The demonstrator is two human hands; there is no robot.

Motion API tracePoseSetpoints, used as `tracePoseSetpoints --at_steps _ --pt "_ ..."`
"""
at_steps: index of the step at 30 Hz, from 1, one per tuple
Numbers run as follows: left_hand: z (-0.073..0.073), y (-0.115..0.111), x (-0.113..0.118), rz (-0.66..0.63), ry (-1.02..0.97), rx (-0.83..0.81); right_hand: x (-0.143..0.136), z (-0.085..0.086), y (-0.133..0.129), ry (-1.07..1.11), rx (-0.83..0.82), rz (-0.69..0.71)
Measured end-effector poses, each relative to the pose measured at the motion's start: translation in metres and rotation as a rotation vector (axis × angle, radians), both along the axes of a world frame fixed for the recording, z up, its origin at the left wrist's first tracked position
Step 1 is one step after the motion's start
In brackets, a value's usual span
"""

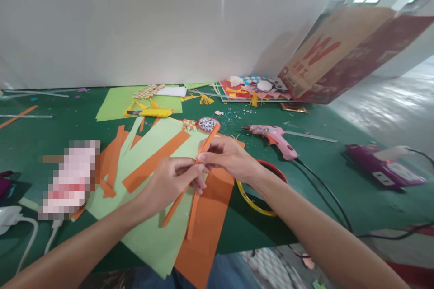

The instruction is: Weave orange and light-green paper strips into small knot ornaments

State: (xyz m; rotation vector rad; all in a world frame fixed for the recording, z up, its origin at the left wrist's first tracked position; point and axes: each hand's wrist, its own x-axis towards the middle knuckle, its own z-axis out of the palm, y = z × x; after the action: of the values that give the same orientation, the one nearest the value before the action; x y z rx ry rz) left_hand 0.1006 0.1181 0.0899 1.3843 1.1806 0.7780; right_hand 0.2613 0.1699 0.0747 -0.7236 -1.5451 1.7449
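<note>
Both hands meet over the paper on the table. A narrow orange paper strip [209,139] runs up between the fingers, pinched by my right hand [225,156]. My left hand [176,176] pinches the strip lower down, fingertips touching those of the right. Two strip ends hang below the hands; whether they belong to one folded strip I cannot tell. Underneath lie pale green sheets [144,241] and a wide orange sheet [212,216]. More cut orange pieces [156,162] rest to the left. Just beyond the fingers is a round dish of small pale and dark bits [207,124].
A pink glue gun [271,135] lies right, its black cord trailing to the front edge. Beside my right forearm sits a red-and-yellow ring [261,210]. A yellow utility knife [154,112] is behind the sheets. Further off stand a paper bag [318,58] and a purple power strip [386,167].
</note>
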Motion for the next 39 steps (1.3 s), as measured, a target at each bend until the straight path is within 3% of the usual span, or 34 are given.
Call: tracePoseSetpoints --at_steps 20,26,33,39 --pt "0.0017 -0.0021 -0.0007 0.008 0.014 -0.024 -0.0025 0.0024 0.0001 0.018 0.112 -0.051" --pt "-0.0013 -0.0016 -0.0014 0.029 0.033 0.033 -0.0017 0.0024 -0.0012 -0.035 0.078 -0.027" --pt "-0.0022 -0.0008 0.0001 0.029 0.022 -0.045 -0.0004 -0.0001 0.0005 0.025 0.088 -0.037" --pt "-0.0047 -0.0028 -0.002 0.019 0.079 -0.005 0.0002 0.0022 0.0005 0.031 0.084 -0.045"
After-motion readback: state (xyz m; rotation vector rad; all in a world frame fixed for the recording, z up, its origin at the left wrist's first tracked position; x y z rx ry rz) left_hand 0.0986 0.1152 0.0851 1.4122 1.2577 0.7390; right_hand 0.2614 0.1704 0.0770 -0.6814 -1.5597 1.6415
